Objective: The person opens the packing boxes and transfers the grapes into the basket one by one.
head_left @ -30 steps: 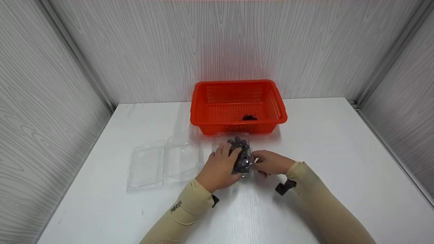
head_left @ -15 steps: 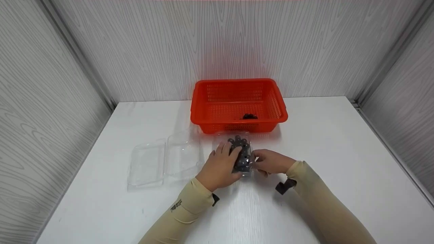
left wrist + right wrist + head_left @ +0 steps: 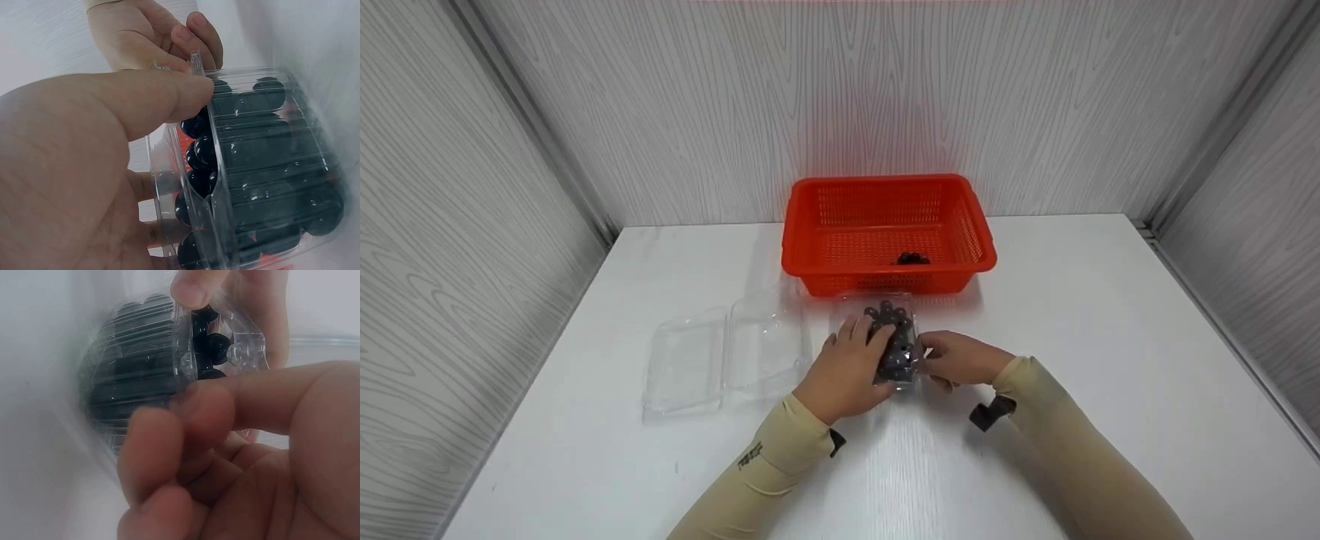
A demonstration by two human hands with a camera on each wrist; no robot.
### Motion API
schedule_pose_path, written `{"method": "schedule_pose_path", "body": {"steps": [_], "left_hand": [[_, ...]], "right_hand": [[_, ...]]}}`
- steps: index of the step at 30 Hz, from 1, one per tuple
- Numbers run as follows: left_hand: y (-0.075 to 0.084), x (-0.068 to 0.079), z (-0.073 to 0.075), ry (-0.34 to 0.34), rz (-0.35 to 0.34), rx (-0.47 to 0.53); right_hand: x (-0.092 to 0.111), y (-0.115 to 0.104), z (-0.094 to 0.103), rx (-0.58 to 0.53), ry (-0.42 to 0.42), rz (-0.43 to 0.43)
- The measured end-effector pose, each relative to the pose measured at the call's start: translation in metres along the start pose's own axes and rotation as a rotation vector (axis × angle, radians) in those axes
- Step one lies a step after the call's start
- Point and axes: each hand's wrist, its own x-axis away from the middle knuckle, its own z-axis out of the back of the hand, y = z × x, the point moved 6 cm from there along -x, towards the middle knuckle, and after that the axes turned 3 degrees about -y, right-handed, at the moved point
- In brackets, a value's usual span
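Neither hand visibly shifts from the earlier frame: on the bench before the basket, the left hand, fingers spread, presses the box, likely steadying it while the right hand pinches its rim.

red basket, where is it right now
In the head view, the red basket stands near the back edge of the white table, slightly right of centre, just beyond the clear box between the left hand and right hand.
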Motion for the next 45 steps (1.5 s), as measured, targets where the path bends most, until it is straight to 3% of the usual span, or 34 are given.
{"method": "schedule_pose_path", "body": {"steps": [5, 13, 34, 45], "left_hand": [[-0.0005, -0.0004, -0.0009, -0.007, 0.002, -0.008], [0.0012, 0.0019, 0.0026, 0.055, -0.030, -0.006], [0.0014, 0.0033, 0.0023, 0.061, -0.029, 0.005], [0.0016, 0.0033, 0.0036, 0.033, -0.012, 0.011]], "right_hand": [[-0.0001, -0.0001, -0.0004, -0.002, 0.002, 0.008], [0.0005, -0.0015, 0.0002, 0.016, 0.004, 0.020], [-0.0021, 0.0012, -0.0013, 0.017, -0.002, 0.012], [-0.0006, 0.0001, -0.0001, 0.004, 0.004, 0.004]]}}
